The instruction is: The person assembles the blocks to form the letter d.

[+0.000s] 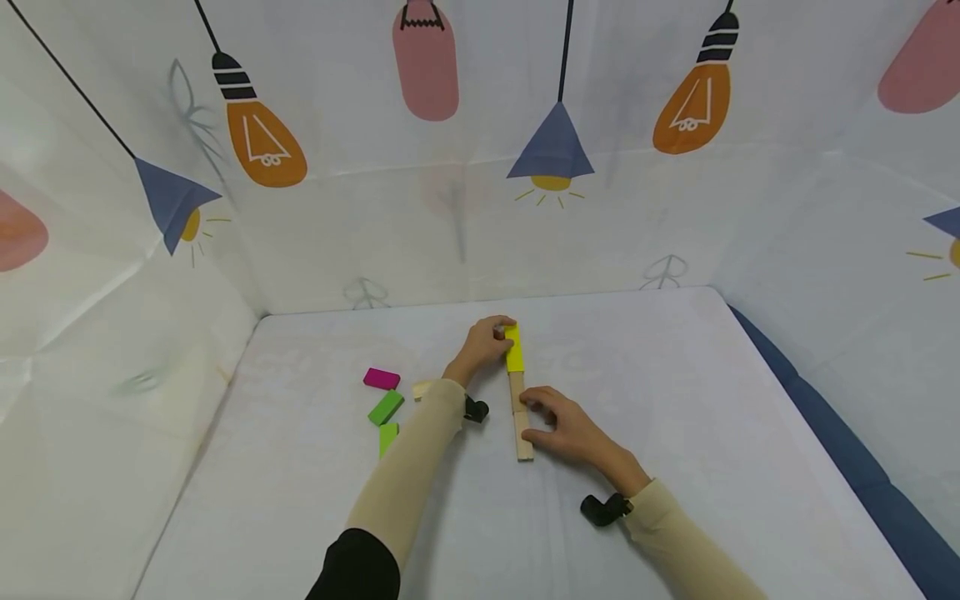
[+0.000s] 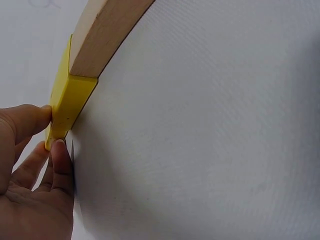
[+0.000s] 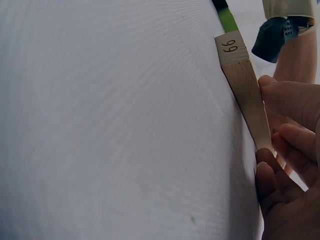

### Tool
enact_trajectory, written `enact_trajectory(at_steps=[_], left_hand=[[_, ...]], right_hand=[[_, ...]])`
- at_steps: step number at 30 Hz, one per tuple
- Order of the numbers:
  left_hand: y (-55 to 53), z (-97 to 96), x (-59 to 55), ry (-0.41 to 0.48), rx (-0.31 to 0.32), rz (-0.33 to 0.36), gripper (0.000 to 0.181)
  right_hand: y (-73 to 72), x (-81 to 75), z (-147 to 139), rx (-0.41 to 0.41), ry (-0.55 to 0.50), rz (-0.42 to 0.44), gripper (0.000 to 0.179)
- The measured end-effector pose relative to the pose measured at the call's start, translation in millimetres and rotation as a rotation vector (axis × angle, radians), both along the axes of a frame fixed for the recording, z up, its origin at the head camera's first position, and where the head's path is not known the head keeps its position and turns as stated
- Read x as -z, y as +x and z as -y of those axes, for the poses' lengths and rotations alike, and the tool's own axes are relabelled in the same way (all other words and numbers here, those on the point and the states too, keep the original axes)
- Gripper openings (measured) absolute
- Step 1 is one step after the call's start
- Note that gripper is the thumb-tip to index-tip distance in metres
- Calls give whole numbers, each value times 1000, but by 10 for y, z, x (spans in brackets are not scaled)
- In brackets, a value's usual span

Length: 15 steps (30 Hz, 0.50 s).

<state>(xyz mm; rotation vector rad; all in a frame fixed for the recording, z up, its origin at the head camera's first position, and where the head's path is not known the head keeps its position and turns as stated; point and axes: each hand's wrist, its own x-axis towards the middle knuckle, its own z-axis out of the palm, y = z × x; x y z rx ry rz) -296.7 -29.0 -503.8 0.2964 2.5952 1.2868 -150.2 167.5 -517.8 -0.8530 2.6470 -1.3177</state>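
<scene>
A yellow block (image 1: 513, 348) lies in line with two plain wooden blocks (image 1: 518, 392), forming a narrow row on the white table. My left hand (image 1: 482, 346) holds the yellow block at its far end, the thumb (image 2: 37, 120) on its side and fingers at its end face. To the right of the row, my right hand (image 1: 566, 425) touches the side of the wooden blocks with its thumb and fingertips, the fingers bent but not wrapped round them. In the right wrist view, the nearest wooden block (image 3: 246, 90) shows a number on its end.
Left of the row lie a magenta block (image 1: 382, 379), two green blocks (image 1: 386, 407) and a plain wooden block (image 1: 422, 389) partly hidden by my left forearm. A white printed sheet (image 1: 480, 225) hangs behind the table (image 1: 637, 350). A dark blue surface (image 1: 832, 425) borders the right edge.
</scene>
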Motion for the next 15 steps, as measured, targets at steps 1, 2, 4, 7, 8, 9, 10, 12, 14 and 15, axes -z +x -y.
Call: enact_trajectory(at_steps=[1,2,4,7,8,9,10,12,14,15], left_hand=[[5,2,3,-2,1,-6,38],[8,6,8,-6,3,-15,37],[14,14,11,-8,10,-36,34],[28,24,10,-20,26,-68,28],[34,26,9,-25,31,-74,26],[40,28,6,-29,35,-78,24],[45,30,4,-38,37,-82,23],[56,31,-1,-45,37,-83,22],[65,31,-5,-47,39,-81,22],[67,30,-7,-47,39,-80,22]], right_hand=[[2,-4,0,2,1,3,55],[2,-5,-1,6,5,6,55],[1,-4,-2,11,8,16,55],[-7,6,1,14,12,28,56],[-10,11,2,14,16,27,56],[-11,15,2,13,16,25,56],[-12,18,4,13,18,23,56],[-13,21,6,12,25,18,56],[-14,18,7,12,30,17,57],[-15,14,6,12,33,19,57]])
